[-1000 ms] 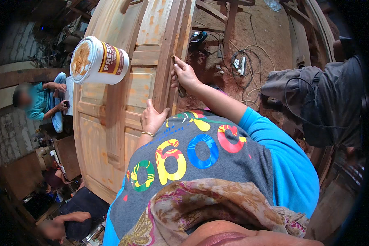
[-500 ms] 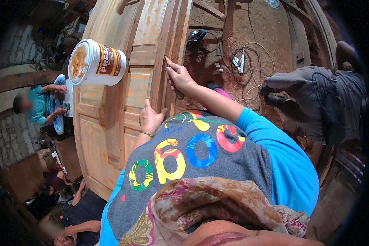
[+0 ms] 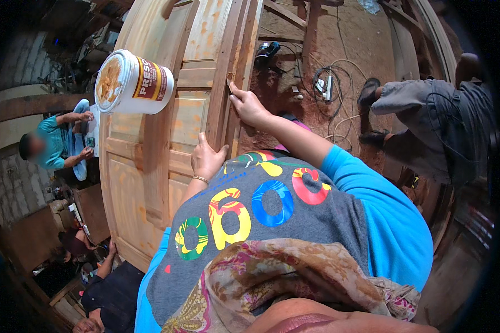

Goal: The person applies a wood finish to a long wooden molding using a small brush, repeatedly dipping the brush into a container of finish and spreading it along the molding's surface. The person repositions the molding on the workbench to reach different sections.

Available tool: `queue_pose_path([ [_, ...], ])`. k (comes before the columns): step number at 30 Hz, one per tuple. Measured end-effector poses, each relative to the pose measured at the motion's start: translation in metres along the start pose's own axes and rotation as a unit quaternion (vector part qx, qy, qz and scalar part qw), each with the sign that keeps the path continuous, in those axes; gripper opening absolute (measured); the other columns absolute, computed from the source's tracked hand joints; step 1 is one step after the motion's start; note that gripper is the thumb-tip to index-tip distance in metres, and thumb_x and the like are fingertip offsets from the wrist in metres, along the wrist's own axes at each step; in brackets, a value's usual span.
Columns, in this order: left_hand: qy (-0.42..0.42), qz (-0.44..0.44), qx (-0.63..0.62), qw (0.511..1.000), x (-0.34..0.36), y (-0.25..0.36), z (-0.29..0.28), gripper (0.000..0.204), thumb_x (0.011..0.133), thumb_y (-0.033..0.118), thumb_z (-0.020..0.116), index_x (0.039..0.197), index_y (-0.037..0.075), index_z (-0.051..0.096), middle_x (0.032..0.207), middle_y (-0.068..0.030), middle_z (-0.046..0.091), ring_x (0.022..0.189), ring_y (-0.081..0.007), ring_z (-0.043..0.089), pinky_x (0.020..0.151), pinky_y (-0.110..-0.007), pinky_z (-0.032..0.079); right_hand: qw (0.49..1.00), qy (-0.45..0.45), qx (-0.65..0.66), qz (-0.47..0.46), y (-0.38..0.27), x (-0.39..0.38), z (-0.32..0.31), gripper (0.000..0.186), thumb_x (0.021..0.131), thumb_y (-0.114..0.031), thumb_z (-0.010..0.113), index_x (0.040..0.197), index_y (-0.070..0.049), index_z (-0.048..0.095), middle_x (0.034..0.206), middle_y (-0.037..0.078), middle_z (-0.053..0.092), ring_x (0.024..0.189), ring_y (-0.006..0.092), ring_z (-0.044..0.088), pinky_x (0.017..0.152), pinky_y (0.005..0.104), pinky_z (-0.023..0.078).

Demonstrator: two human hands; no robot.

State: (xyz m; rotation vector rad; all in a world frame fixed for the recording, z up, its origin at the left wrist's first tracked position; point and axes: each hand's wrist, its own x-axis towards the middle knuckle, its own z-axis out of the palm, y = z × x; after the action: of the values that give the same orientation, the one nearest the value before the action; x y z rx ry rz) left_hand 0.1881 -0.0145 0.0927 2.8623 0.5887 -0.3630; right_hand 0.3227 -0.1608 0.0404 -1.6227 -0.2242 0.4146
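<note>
A panelled wooden door (image 3: 191, 114) lies in front of me, patched with orange-brown filler. My right hand (image 3: 250, 106) is closed around a putty knife (image 3: 230, 81), its tip smeared with filler and touching the wood along the door's right edge. Most of the knife's handle is hidden by my fingers. Lower down, my left hand (image 3: 207, 159) rests on the door near that same edge, thumb and fingers apart, holding nothing. A white bucket (image 3: 160, 91) stands on the door to the left, its lid (image 3: 110, 80) thickly smeared with filler.
At right stands a person in grey trousers (image 3: 411, 111). Cables and a white power strip (image 3: 329, 87) lie on the dirt floor beside a power tool (image 3: 268, 51). Another person (image 3: 50, 139) sits at left; a person in dark clothing (image 3: 114, 294) is at lower left.
My right hand and the putty knife have shifted slightly right and nearer to me. The left hand stays on the door. The person at right has moved their feet.
</note>
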Motion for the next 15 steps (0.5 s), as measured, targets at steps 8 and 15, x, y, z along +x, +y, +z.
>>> queue_pose_path([
  [8, 0.004, -0.001, -0.010, 1.000, 0.001, 0.000, 0.000, 0.076, 0.073, 0.042, 0.078, 0.124, 0.000, 0.040, 0.095, -0.0299, 0.066, 0.090, -0.0456, 0.065, 0.078, -0.051, 0.052, 0.994, -0.021, 0.093, 0.062, 0.004, 0.030, -0.035, 0.042, 0.100, -0.019, 0.050, 0.140, -0.008, 0.050, 0.078, 0.003, 0.063, 0.062, 0.0088, 0.054, 0.056, 0.0303, 0.050],
  [15, -0.004, -0.014, -0.019, 1.000, -0.004, -0.001, -0.007, 0.074, 0.073, 0.040, 0.079, 0.122, 0.001, 0.040, 0.095, -0.0295, 0.066, 0.091, -0.0458, 0.065, 0.078, -0.051, 0.052, 0.981, -0.125, 0.108, 0.105, -0.017, 0.010, -0.040, 0.041, 0.101, -0.022, 0.050, 0.140, -0.009, 0.052, 0.070, -0.003, 0.052, 0.057, 0.0081, 0.048, 0.049, 0.0277, 0.045],
])
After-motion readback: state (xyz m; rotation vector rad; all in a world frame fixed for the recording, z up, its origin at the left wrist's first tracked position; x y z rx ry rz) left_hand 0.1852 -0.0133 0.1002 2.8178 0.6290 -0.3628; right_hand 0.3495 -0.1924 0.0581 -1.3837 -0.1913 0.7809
